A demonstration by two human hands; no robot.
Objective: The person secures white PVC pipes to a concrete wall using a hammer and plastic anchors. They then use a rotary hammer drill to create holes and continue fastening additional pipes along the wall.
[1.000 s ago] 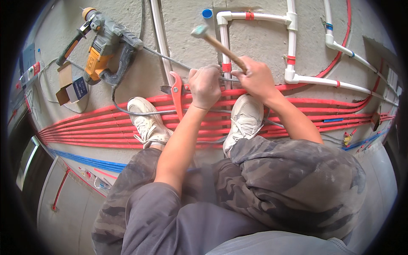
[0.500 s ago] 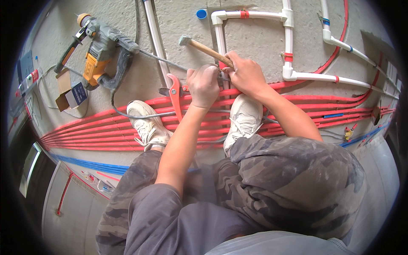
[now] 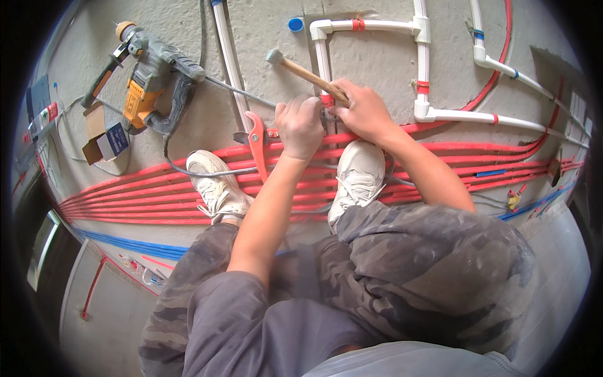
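right hand (image 3: 362, 112) closed round wooden-handled hammer (image 3: 308, 75), left hand (image 3: 299, 127) fisted, grip hidden, open cardboard box (image 3: 95, 122) beside rotary hammer (image 3: 141, 95), contents unclear

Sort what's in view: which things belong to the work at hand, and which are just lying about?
Seemingly part of the work:
hammer, in the right hand
white pipe with red clip, near the left hand, whose grip is hidden

Seemingly lying about:
drill
red-handled tool
box
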